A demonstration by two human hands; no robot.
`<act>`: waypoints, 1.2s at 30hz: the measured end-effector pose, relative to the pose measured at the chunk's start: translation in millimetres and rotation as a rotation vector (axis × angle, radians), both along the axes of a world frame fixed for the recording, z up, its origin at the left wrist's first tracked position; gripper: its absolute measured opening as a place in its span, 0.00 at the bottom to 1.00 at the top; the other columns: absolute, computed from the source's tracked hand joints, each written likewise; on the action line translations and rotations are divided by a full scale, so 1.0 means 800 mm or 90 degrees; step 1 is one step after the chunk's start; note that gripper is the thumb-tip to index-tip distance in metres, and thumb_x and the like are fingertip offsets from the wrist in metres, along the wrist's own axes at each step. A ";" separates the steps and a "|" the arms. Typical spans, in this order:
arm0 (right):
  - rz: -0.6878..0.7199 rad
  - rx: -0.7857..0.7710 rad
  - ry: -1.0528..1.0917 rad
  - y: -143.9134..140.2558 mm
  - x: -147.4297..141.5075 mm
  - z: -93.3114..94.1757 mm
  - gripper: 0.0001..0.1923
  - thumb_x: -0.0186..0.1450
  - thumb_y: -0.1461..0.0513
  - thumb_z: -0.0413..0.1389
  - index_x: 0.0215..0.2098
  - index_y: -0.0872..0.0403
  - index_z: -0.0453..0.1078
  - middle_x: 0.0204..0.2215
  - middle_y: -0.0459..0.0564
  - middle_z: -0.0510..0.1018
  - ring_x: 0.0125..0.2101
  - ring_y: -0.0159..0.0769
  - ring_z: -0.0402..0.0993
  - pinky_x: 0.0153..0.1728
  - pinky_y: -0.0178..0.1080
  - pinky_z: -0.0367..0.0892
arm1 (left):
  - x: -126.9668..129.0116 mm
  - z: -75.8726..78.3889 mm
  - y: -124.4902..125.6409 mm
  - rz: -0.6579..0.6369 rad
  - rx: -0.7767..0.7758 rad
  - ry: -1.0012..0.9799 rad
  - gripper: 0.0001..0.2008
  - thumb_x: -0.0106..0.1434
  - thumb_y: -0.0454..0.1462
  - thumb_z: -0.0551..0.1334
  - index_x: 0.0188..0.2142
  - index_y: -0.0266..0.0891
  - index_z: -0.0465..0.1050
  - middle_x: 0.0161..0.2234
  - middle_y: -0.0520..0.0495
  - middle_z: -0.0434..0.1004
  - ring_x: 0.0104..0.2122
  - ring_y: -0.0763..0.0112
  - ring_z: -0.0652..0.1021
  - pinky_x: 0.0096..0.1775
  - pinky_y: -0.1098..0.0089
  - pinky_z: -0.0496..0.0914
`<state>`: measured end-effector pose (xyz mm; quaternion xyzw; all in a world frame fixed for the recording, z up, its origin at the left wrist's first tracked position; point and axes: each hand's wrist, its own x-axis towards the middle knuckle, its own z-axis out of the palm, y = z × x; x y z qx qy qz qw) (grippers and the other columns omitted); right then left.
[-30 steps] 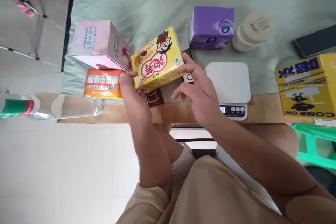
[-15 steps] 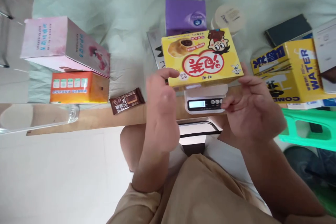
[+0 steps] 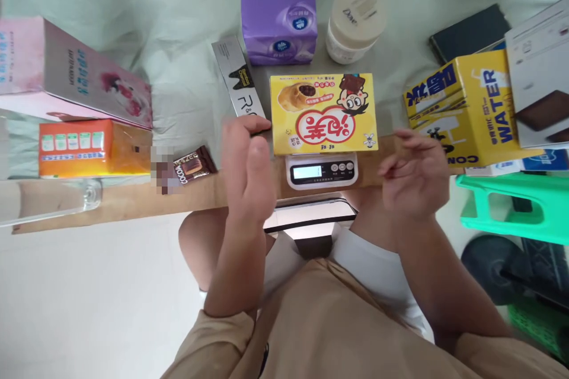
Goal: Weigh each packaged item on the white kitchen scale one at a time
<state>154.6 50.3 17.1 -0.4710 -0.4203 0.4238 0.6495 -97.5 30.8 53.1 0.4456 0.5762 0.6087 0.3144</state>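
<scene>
A yellow snack box [image 3: 324,115] with a cartoon figure lies flat on a small white digital kitchen scale [image 3: 322,182], its pan hidden underneath. The scale's lit display and buttons show in front of the box. Beside the box's left edge is my left hand [image 3: 249,174], holding nothing, fingers apart; its index fingertip is very close to the box. To the right, clear of the box, my right hand [image 3: 416,174] is empty with loosely bent, parted fingers. A toothpaste carton [image 3: 237,80] lies just behind my left hand.
Behind stand a purple tissue pack [image 3: 279,18] and a white Dove jar [image 3: 353,26]. Left are a pink box [image 3: 84,74], an orange pack [image 3: 93,148] and a brown cocoa snack packet [image 3: 191,167]. Yellow cartons [image 3: 480,112] stand right, above a green stool [image 3: 546,207].
The yellow box has come down onto the scale and both hands have let go of it. My right hand has moved away from its right side. The view has shifted.
</scene>
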 end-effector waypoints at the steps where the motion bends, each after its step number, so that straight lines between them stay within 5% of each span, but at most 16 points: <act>1: -0.057 0.031 0.000 0.007 0.002 -0.005 0.15 0.61 0.50 0.62 0.33 0.55 0.75 0.39 0.52 0.80 0.21 0.25 0.71 0.15 0.31 0.65 | -0.002 -0.002 0.001 0.010 0.027 -0.010 0.22 0.69 0.61 0.64 0.44 0.48 0.80 0.43 0.45 0.81 0.48 0.58 0.81 0.50 0.53 0.78; 3: -0.125 0.066 0.007 0.019 0.003 -0.014 0.16 0.60 0.50 0.60 0.30 0.55 0.72 0.31 0.48 0.74 0.18 0.23 0.65 0.13 0.29 0.59 | -0.003 -0.003 0.005 0.039 0.074 -0.028 0.19 0.70 0.59 0.65 0.41 0.49 0.79 0.36 0.47 0.80 0.36 0.62 0.81 0.39 0.56 0.76; 6: -0.129 0.052 0.013 0.028 0.001 -0.020 0.17 0.61 0.49 0.57 0.28 0.54 0.69 0.27 0.45 0.70 0.18 0.23 0.62 0.13 0.28 0.55 | -0.002 -0.004 0.013 0.092 0.151 -0.058 0.14 0.75 0.51 0.63 0.36 0.49 0.77 0.25 0.53 0.72 0.20 0.74 0.71 0.22 0.66 0.61; 8: -0.125 0.042 0.012 0.029 -0.001 -0.021 0.16 0.60 0.49 0.56 0.27 0.54 0.67 0.27 0.46 0.68 0.21 0.24 0.63 0.14 0.26 0.55 | -0.002 -0.003 0.020 0.111 0.193 -0.099 0.07 0.72 0.37 0.65 0.34 0.46 0.76 0.26 0.54 0.71 0.19 0.79 0.69 0.20 0.69 0.55; 12: -0.119 0.030 0.009 0.027 0.001 -0.019 0.17 0.61 0.48 0.55 0.27 0.53 0.65 0.27 0.46 0.67 0.22 0.24 0.62 0.15 0.26 0.55 | -0.002 -0.003 0.028 0.065 0.229 -0.143 0.13 0.53 0.22 0.64 0.24 0.40 0.65 0.25 0.54 0.67 0.19 0.83 0.66 0.20 0.72 0.55; 19: -0.124 0.043 -0.005 0.027 0.011 -0.020 0.17 0.61 0.48 0.54 0.27 0.53 0.62 0.26 0.44 0.65 0.18 0.21 0.57 0.13 0.27 0.50 | 0.002 -0.006 0.024 0.073 0.208 -0.161 0.26 0.72 0.46 0.64 0.21 0.41 0.58 0.16 0.57 0.51 0.13 0.82 0.53 0.16 0.72 0.46; 23: -0.115 0.041 0.000 0.028 0.008 -0.018 0.17 0.59 0.48 0.56 0.26 0.53 0.63 0.26 0.44 0.65 0.18 0.22 0.58 0.13 0.27 0.51 | -0.003 -0.011 0.028 0.087 0.216 -0.121 0.17 0.75 0.40 0.64 0.29 0.38 0.69 0.21 0.57 0.60 0.15 0.84 0.58 0.16 0.72 0.47; 25: -0.113 0.043 0.002 0.027 0.004 -0.017 0.16 0.60 0.49 0.56 0.26 0.53 0.64 0.26 0.45 0.65 0.19 0.23 0.59 0.14 0.27 0.52 | -0.009 -0.014 0.031 0.077 0.211 -0.106 0.08 0.71 0.30 0.63 0.34 0.37 0.72 0.23 0.55 0.65 0.18 0.83 0.63 0.18 0.72 0.52; 28: -0.102 0.052 -0.003 0.024 -0.002 -0.017 0.16 0.62 0.50 0.54 0.27 0.53 0.64 0.26 0.46 0.66 0.19 0.23 0.58 0.14 0.28 0.51 | -0.015 -0.016 0.030 0.053 0.217 -0.069 0.13 0.51 0.21 0.64 0.27 0.38 0.65 0.26 0.52 0.66 0.22 0.80 0.69 0.22 0.68 0.57; 30: -0.089 0.056 -0.010 0.022 -0.004 -0.017 0.16 0.62 0.50 0.55 0.27 0.53 0.64 0.27 0.46 0.66 0.19 0.23 0.58 0.14 0.29 0.50 | -0.015 -0.015 0.027 0.044 0.212 -0.054 0.14 0.47 0.23 0.64 0.24 0.40 0.60 0.23 0.51 0.60 0.22 0.79 0.67 0.22 0.65 0.55; 33: -0.069 0.053 -0.015 0.020 -0.006 -0.017 0.15 0.63 0.51 0.56 0.27 0.53 0.66 0.27 0.47 0.69 0.18 0.24 0.58 0.14 0.30 0.50 | -0.011 -0.013 0.021 0.049 0.187 -0.057 0.12 0.63 0.33 0.61 0.24 0.42 0.62 0.19 0.51 0.54 0.18 0.77 0.62 0.21 0.62 0.49; 36: -0.053 0.045 -0.022 0.016 -0.010 -0.015 0.14 0.65 0.51 0.56 0.29 0.52 0.69 0.28 0.47 0.71 0.18 0.24 0.59 0.15 0.33 0.51 | -0.012 -0.020 0.025 0.073 0.149 -0.009 0.23 0.73 0.56 0.60 0.30 0.42 0.64 0.19 0.54 0.55 0.18 0.79 0.64 0.20 0.63 0.51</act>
